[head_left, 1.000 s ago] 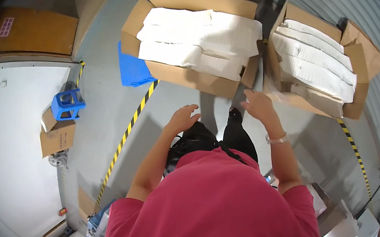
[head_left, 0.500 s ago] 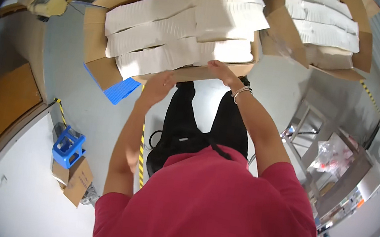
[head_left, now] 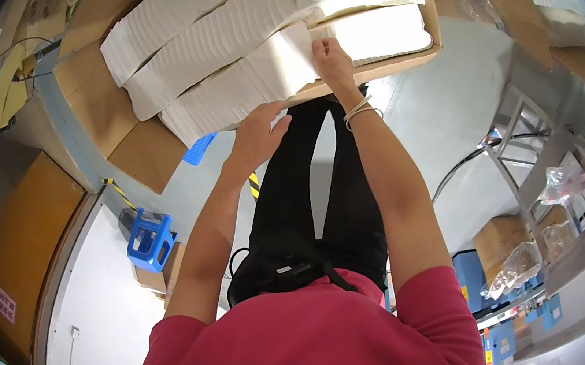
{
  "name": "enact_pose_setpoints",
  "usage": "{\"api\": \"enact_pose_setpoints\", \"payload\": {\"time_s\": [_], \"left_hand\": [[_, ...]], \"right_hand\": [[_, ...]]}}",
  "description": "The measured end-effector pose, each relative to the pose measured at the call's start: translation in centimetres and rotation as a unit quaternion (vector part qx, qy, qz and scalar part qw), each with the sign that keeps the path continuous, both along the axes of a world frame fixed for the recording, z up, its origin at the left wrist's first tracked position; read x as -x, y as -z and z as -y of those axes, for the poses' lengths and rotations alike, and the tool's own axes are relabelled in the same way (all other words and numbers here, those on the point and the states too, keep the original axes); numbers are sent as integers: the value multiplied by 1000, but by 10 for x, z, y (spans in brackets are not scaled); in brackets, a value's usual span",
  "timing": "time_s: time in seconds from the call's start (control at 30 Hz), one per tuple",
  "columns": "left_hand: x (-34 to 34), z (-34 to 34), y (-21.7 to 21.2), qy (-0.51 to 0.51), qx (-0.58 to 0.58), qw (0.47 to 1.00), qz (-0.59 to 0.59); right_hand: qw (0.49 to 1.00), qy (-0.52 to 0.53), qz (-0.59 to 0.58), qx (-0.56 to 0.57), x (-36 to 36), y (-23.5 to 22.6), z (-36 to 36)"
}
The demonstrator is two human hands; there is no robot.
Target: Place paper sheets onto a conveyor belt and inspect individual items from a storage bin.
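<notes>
A large cardboard box [head_left: 431,23] fills the top of the view, packed with rows of thin white sheets [head_left: 207,42] with wavy edges, standing closely side by side. My right hand [head_left: 334,62] reaches over the near wall, its fingers curled against the end of the nearest left row, beside a gap before a brightly lit block of sheets [head_left: 371,34]. My left hand [head_left: 260,134] is at the box's near edge, below that row, with the thumb apart from the fingers and nothing visible in it. Bracelets circle my right wrist.
A second cardboard box [head_left: 582,62] with white sheets stands at the upper right. On the left are a blue plastic stool [head_left: 151,238], an orange-brown panel [head_left: 28,251] and a yellow device [head_left: 5,89]. A metal frame [head_left: 523,168] and clear plastic bags [head_left: 518,267] are on the right.
The box now appears larger and farther left. My right hand has moved from the near rim onto the end of the row. My left hand stays by the near edge, thumb now apart.
</notes>
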State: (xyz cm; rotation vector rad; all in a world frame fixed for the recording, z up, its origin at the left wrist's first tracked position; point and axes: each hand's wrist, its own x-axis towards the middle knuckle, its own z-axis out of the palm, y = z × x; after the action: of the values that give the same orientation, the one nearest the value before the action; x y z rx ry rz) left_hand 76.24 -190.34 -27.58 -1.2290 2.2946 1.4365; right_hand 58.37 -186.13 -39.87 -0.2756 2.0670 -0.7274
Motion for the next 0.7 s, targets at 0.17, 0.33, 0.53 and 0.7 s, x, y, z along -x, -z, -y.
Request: {"api": "enact_pose_setpoints", "payload": {"time_s": [0.17, 0.33, 0.53, 0.7], "left_hand": [[6, 5, -10, -12, -52, 998, 31], [1, 10, -2, -70, -39, 997, 6], [18, 21, -1, -181, -56, 980, 59], [49, 34, 1, -159, -58, 973, 157]], "right_hand": [[993, -79, -86, -11, -1, -2, -3], [997, 32, 47, 61, -18, -24, -8], [957, -125, -161, 205, -55, -62, -21], [955, -133, -172, 203, -70, -63, -27]]}}
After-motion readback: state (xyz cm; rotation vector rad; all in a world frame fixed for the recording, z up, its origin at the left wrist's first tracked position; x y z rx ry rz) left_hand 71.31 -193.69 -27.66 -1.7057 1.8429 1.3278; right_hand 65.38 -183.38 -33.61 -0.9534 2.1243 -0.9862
